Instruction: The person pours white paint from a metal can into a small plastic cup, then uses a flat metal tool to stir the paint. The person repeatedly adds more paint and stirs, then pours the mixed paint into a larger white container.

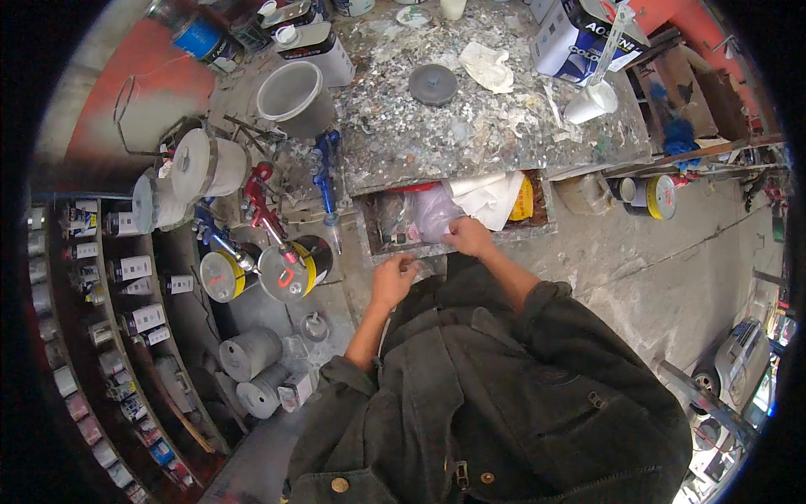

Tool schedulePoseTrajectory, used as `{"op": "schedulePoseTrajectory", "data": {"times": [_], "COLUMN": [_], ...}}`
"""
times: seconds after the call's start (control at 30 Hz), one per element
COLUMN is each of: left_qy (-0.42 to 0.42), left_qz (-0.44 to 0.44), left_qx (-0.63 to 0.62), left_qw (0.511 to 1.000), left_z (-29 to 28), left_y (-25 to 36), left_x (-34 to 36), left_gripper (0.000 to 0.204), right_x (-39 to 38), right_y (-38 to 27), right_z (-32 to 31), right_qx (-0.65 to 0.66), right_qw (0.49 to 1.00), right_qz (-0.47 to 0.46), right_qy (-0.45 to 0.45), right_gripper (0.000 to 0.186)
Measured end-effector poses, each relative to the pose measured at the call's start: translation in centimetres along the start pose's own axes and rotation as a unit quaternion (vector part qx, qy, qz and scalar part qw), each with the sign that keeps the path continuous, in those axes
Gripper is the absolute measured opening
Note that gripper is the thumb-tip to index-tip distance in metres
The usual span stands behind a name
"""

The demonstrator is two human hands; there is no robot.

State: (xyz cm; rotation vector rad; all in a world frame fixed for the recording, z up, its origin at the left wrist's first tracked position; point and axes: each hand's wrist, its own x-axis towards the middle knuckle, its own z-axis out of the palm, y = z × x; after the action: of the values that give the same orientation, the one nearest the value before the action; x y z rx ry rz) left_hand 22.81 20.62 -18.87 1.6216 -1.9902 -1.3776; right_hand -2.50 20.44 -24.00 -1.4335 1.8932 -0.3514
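Here, both hands at the open drawer under the desk's front edge.
Right hand fingers pinch the plastic bag; left hand curled, grip unclear. A tug might tear it.

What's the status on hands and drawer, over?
Right hand gripping clear plastic bag in open drawer. Left hand at drawer front edge, grip unclear. White paper crowds the bag.

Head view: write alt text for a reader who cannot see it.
A person's right hand reaches into an open drawer under a paint-splattered workbench, touching a clear plastic bag, while the left hand rests at the drawer's front edge. Paint cans stand to the left.
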Motion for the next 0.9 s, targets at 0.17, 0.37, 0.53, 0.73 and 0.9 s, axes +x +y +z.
{"op": "schedulePoseTrajectory", "data": {"times": [0.17, 0.37, 0.53, 0.73, 0.9], "left_qy": [0.034, 0.013, -0.174, -0.049, -0.028], "left_qz": [-0.011, -0.020, -0.065, -0.087, -0.082], "left_qx": [-0.065, -0.259, -0.516, -0.579, -0.737], "left_qw": [0.997, 0.965, 0.836, 0.809, 0.671], "left_z": [-0.2, -0.1, 0.1, 1.1, 0.9], "left_y": [0.0, 5.5, 11.0, 12.2, 11.6], "left_x": [-0.2, 1.7, 1.4, 2.0, 2.3], "left_gripper": [0.033, 0.035, 0.053, 0.049, 0.044], "right_x": [-1.8, -9.2, -12.3, -12.8, -13.5], "right_y": [-1.4, -4.6, -8.4, -10.0, -10.4], "right_z": [-3.5, -10.8, -12.1, -12.6, -13.3], "right_qx": [-0.012, 0.053, 0.070, 0.084, 0.033], "right_qw": [0.994, 0.978, 0.970, 0.961, 0.944], "right_qz": [-0.043, -0.113, -0.169, -0.176, -0.198], "right_qy": [0.095, 0.170, 0.163, 0.196, 0.260], "right_gripper": [0.033, 0.027, 0.027, 0.042, 0.061]}}
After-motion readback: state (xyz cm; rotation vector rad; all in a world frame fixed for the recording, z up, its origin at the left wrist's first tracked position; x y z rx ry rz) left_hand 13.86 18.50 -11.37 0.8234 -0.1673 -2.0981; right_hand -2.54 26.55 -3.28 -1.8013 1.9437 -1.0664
